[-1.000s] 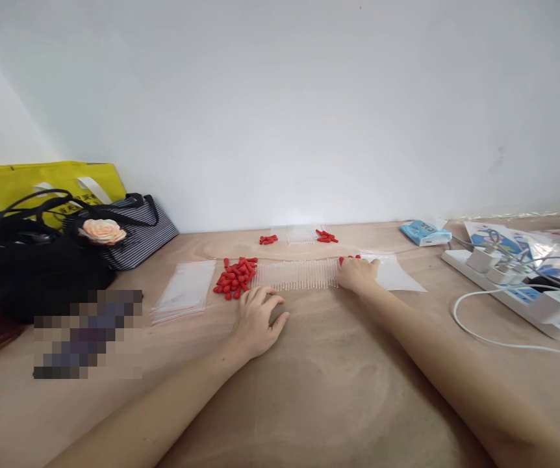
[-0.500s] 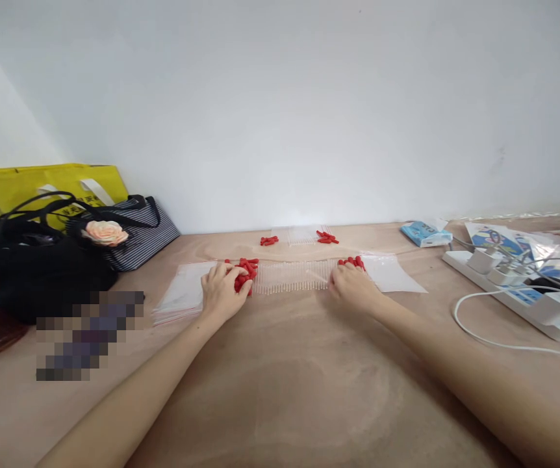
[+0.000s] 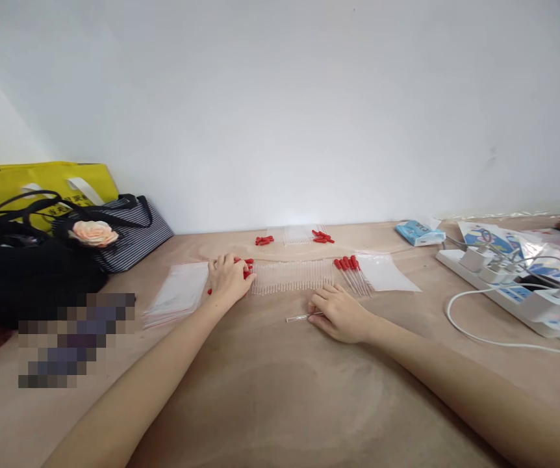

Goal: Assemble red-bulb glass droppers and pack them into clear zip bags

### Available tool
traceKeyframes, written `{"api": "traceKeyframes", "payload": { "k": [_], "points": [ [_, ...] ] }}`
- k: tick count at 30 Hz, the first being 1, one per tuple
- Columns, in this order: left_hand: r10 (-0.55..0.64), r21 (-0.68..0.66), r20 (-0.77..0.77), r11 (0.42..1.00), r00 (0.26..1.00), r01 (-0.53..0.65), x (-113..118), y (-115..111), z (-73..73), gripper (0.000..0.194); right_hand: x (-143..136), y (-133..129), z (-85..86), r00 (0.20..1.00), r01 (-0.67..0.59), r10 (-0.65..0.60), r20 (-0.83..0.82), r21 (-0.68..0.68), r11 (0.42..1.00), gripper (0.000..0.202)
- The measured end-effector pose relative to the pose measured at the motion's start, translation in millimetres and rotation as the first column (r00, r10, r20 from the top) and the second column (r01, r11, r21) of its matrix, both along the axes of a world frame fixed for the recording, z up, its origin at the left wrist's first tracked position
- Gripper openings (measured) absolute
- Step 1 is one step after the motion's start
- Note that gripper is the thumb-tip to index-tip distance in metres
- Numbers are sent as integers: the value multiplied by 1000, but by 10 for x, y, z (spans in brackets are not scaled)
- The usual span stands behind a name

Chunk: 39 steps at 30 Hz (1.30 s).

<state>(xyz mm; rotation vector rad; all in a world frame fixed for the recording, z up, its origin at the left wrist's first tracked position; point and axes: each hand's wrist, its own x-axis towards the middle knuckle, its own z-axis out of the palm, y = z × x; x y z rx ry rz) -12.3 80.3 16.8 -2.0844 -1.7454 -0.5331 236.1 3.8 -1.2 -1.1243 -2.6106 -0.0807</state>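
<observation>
My right hand (image 3: 336, 315) is closed on a clear glass tube (image 3: 297, 318), whose end sticks out to the left, just above the table. My left hand (image 3: 229, 279) bends over a pile of red rubber bulbs (image 3: 247, 261) and hides most of it; whether its fingers hold one cannot be made out. Between the hands and farther back lies a row of clear tubes (image 3: 292, 276). At the row's right end, several tubes with red bulbs on them (image 3: 348, 265) lie side by side.
Clear plastic bags lie at left (image 3: 175, 292) and right (image 3: 387, 272). Farther back are more tubes (image 3: 304, 235) between two small red bulb piles. Black and striped bags (image 3: 143, 231) stand left; a power strip (image 3: 509, 292) with cables and a blue packet (image 3: 419, 233) are right.
My right hand has moved toward me and left, away from the tubes with red bulbs, which now show, and a clear tube is in it. My left hand stays at the bulb pile.
</observation>
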Motion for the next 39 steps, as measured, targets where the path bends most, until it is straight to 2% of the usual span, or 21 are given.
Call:
{"api": "traceKeyframes", "payload": {
  "k": [6,9,11,12,14,15,17,18,20,25,27,30,32,36,39],
  "points": [
    [-38,101,65,994,997,31,28,8,1,15,-76,-14,-62,996,40,-46,-80,-74,996,16],
    [-211,177,228,969,950,173,68,-107,12,14,-79,-5,-71,997,36,-42,-68,-89,995,17],
    [-365,169,407,931,837,324,108,-243,-18,13,-64,-2,-69,997,34,-39,-62,-90,995,17],
    [-414,141,513,905,752,402,128,-320,-46,12,-52,-2,-68,997,36,-41,-61,-90,995,17],
    [-434,58,669,840,604,539,158,-477,-119,10,-20,-6,-68,997,42,-47,-61,-92,995,16],
    [-436,11,714,790,548,613,164,-548,-153,9,0,-8,-70,997,42,-48,-63,-93,995,16],
    [-427,-85,761,681,488,728,159,-666,-193,11,41,-14,-73,997,35,-42,-72,-95,995,15],
    [-426,-131,762,636,487,761,149,-711,-194,13,61,-17,-75,996,30,-38,-79,-96,995,15],
    [-442,-201,729,592,523,780,121,-772,-162,16,94,-22,-76,995,21,-31,-98,-103,995,15],
    [-541,-236,605,579,584,780,71,-828,-53,34,118,-27,-80,986,7,-28,-167,-124,992,14],
    [-548,-241,548,620,632,747,78,-832,-61,43,107,-22,-93,979,1,-29,-203,-132,991,16],
    [-483,-269,467,720,741,639,124,-821,-128,51,76,-11,-126,963,-8,-35,-266,-157,988,18],
    [-453,-281,418,760,787,586,170,-797,-190,51,47,-8,-147,953,-12,-45,-299,-185,983,15],
    [-509,-224,346,772,789,596,251,-736,-285,28,-15,-22,-166,944,-1,-69,-321,-213,977,8],
    [-561,-155,300,770,772,619,273,-722,-310,26,-41,-36,-173,944,38,-95,-316,-182,983,9]
  ]
}}
